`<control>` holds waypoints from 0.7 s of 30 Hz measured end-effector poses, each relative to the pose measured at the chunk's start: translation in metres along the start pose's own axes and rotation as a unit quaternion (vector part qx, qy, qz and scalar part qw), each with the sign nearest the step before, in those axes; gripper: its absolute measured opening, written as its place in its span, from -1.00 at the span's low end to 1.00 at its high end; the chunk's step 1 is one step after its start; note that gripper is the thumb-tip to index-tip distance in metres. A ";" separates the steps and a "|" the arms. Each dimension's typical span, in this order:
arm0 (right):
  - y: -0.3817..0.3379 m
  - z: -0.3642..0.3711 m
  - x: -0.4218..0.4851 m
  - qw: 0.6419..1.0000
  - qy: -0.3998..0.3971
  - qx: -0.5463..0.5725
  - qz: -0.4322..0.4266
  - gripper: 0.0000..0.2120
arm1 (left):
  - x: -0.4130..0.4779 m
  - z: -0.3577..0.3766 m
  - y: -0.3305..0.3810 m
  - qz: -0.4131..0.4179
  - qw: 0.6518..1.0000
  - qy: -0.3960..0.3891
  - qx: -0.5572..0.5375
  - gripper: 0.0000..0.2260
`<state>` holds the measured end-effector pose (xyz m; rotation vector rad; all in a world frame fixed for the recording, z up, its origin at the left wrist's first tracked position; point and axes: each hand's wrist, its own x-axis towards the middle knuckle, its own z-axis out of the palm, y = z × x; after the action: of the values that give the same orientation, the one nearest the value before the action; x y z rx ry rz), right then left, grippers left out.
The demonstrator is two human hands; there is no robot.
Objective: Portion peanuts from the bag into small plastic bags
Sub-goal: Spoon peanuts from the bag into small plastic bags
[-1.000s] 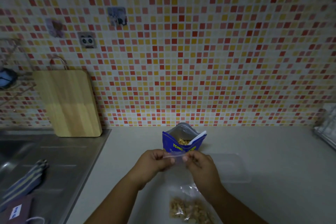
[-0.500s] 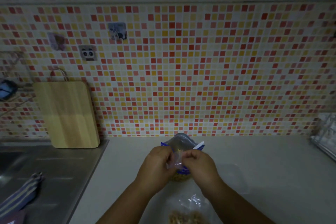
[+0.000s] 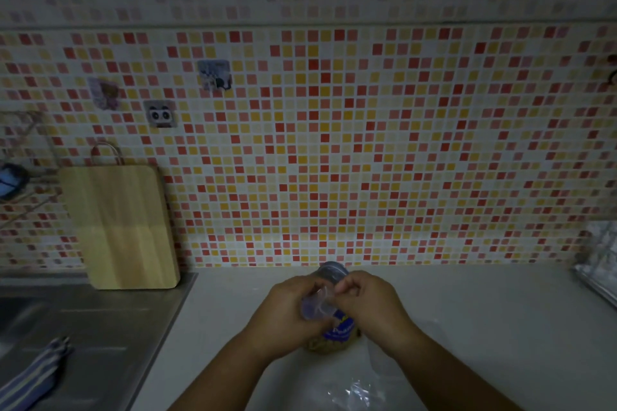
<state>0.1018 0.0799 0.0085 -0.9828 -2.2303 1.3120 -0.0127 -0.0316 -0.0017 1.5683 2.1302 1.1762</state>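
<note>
1. Pinches the mouth of one small plastic bag (image 3: 317, 305) with the left hand (image 3: 287, 314) and the right hand (image 3: 367, 300), fingers curled onto the film from either side; holds it in the air just in front of the peanut bag (image 3: 342, 327).
2. Leaves the peanut bag upright on the counter (image 3: 484, 327), top open, half hidden behind the hands, with peanuts showing low down.
3. Appears to be at the opening step: seemingly empty, crumpled film, nothing poured in yet.
4. Has another clear bag (image 3: 354, 390) lying on the counter at the bottom edge, between the forearms; cannot tell whether filled, contents out of view.
5. Leaves, by judgement, most of this portion undone: spread the mouth, tip peanuts in, seal, repeat.
</note>
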 end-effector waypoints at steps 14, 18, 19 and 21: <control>-0.010 -0.018 0.059 0.874 -0.076 -0.480 -0.008 -0.71 | 0.018 -0.008 -0.010 -0.043 0.999 0.023 -0.014 -0.74; -0.015 -0.015 0.065 0.841 -0.125 -0.526 0.001 -0.66 | 0.022 -0.009 -0.011 -0.038 0.999 0.028 -0.025 -0.73; -0.017 -0.014 0.064 0.834 -0.119 -0.538 -0.021 -0.65 | 0.023 -0.009 -0.012 -0.036 0.999 0.029 -0.026 -0.72; -0.014 -0.011 0.062 0.834 -0.081 -0.541 -0.070 -0.63 | 0.024 -0.009 -0.013 -0.035 0.999 0.032 -0.026 -0.75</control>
<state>0.0607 0.1276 0.0243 -0.9798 -3.1205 -0.0799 -0.0368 -0.0158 0.0009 1.4399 2.1577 1.2644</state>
